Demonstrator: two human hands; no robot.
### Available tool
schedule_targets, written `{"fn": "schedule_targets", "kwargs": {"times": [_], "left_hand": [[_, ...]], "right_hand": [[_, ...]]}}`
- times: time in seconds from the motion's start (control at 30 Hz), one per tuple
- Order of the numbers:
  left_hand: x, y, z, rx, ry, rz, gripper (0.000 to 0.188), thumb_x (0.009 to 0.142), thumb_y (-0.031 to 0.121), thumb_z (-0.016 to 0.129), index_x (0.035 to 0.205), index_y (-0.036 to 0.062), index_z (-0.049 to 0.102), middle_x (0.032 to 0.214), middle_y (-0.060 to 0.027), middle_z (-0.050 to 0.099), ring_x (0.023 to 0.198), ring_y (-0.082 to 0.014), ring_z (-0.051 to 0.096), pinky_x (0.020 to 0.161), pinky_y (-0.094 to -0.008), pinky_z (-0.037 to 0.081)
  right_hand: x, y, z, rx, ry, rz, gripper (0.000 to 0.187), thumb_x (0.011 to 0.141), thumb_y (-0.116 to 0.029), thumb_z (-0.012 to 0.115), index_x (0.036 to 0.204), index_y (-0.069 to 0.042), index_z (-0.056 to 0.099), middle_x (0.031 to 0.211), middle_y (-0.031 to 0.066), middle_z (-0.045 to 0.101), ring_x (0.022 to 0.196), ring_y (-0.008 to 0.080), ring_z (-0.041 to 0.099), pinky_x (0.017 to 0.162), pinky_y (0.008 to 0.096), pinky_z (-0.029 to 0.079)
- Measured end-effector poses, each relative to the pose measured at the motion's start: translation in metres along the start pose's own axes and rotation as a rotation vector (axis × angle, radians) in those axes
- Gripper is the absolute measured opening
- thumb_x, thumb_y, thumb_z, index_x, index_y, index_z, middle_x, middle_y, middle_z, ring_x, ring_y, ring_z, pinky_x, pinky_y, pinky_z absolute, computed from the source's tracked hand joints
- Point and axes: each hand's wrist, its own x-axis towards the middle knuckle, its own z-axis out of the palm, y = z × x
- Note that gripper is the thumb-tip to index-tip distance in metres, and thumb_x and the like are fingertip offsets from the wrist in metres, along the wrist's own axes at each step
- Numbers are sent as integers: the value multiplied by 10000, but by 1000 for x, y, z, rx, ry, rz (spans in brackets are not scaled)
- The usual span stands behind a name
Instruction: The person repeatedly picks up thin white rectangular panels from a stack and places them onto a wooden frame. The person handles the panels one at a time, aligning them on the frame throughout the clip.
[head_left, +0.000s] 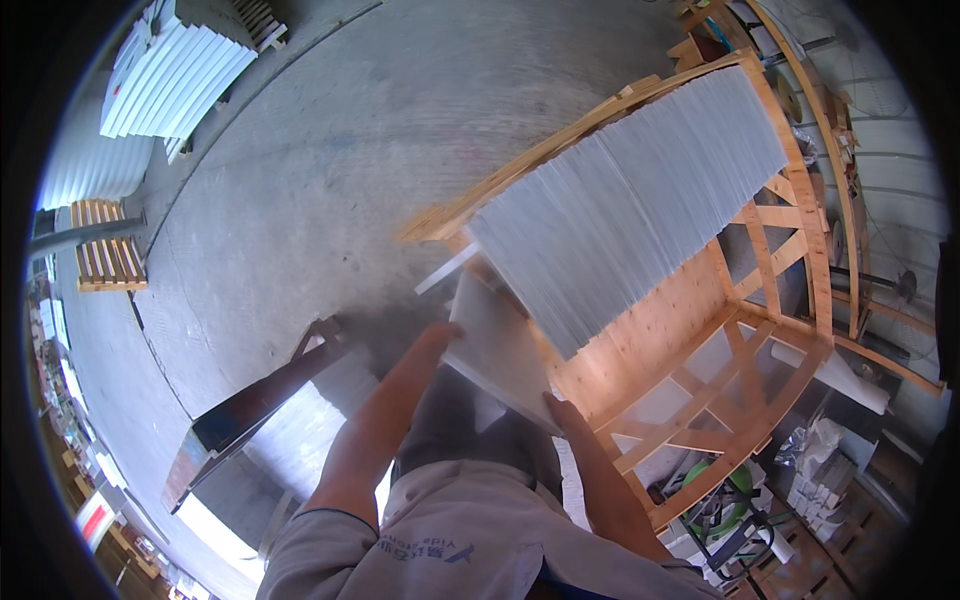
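Pale slab (500,345): tilted before the person's legs (430,425), just beside the wooden crate (650,335).
Left hand (445,338): pinched one edge (blurred, so finger detail was lost).
Right hand (565,412): pinched the opposite edge — a wide hold, presumably to balance the weight.
Grey slabs (640,200): stood upright in the crate, packed face to face — probably so each braced its neighbour.
Diagonal braces (707,397): likely stiffened the crate's frame against that load.
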Motion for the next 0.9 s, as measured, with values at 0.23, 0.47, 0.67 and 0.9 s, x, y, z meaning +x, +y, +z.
{"fn": "schedule_targets", "kwargs": {"times": [0.23, 0.47, 0.67, 0.9], "left_hand": [[5, 33, -26, 42, -84, 84, 274, 707, 160, 632, 921, -11, 615, 825, -146, 622, 692, -256, 627, 628, -387, 517], [22, 88, -40, 227, -81, 145, 270, 697, 191, 610, 920, 42, 645, 778, -103, 629, 683, -242, 625, 594, -398, 495], [53, 109, -47, 121, -135, 244, 164, 708, 167, 633, 805, 37, 657, 755, -111, 624, 644, -248, 629, 557, -413, 513], [79, 115, -52, 149, -55, 89, 97, 722, 111, 622, 777, 34, 644, 704, -104, 594, 612, -223, 607, 541, -407, 501]], "right_hand": [[-27, -32, 20, 135, 44, -171, 705, 816, -579, 513, 1034, 85, 607, 967, 229, 626, 889, 311, 605, 781, 376, 462], [-5, -62, 34, 247, 9, 69, 720, 810, -567, 523, 1082, 98, 569, 1011, 227, 612, 929, 301, 598, 798, 374, 455], [19, -96, 40, 298, -53, 240, 738, 805, -557, 532, 1123, 109, 536, 1048, 225, 600, 964, 293, 591, 813, 372, 448], [34, -101, 46, 449, -91, 276, 736, 799, -536, 538, 1150, 111, 523, 1081, 217, 590, 966, 286, 596, 803, 371, 454]]}}
